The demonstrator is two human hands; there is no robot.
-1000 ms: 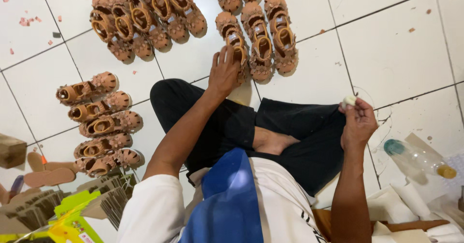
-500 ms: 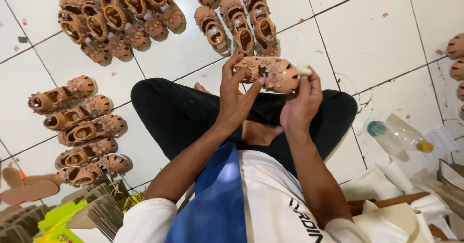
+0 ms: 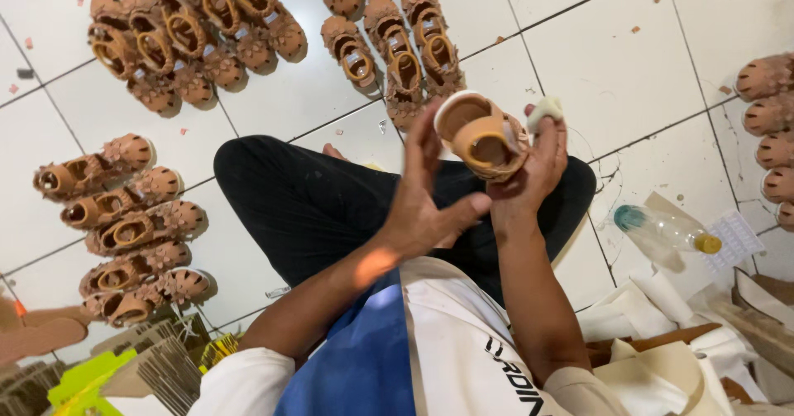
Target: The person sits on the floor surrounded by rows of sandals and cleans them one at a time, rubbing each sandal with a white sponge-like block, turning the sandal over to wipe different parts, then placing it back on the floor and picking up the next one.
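- Tan-brown small sandal [image 3: 482,137] sits between my two hands, raised above my crossed legs in black trousers [image 3: 331,201], opening and inner sole facing the camera.
- My left hand [image 3: 426,193] presses flat on the sandal's left side, fingers stretched up and mostly straight, thumb sticking out to the right below the shoe; hand not curled shut, just bracing it.
- My right hand [image 3: 529,172] cups the sandal from underneath and the right, fingers wrapped around it.
- Same right hand pinches a small pale whitish lump [image 3: 543,111] at the fingertips, just above the sandal's right edge; cannot tell what the lump is made of.
- White tiled floor [image 3: 612,60] all round me, with small reddish scraps on it.
- Group of matching sandals [image 3: 194,35] laid out top left, another small group [image 3: 393,40] straight ahead just beyond my hands.
- Row of sandals [image 3: 124,226] on their sides to my left, near my knee.
- More sandals [image 3: 769,126] at the right edge, partly cut off.
- Clear plastic bottle [image 3: 666,227] with yellow cap lying on the floor to my right, well apart from my hands.
- Cardboard pieces [image 3: 169,370] and a green-yellow item [image 3: 83,379] at bottom left.
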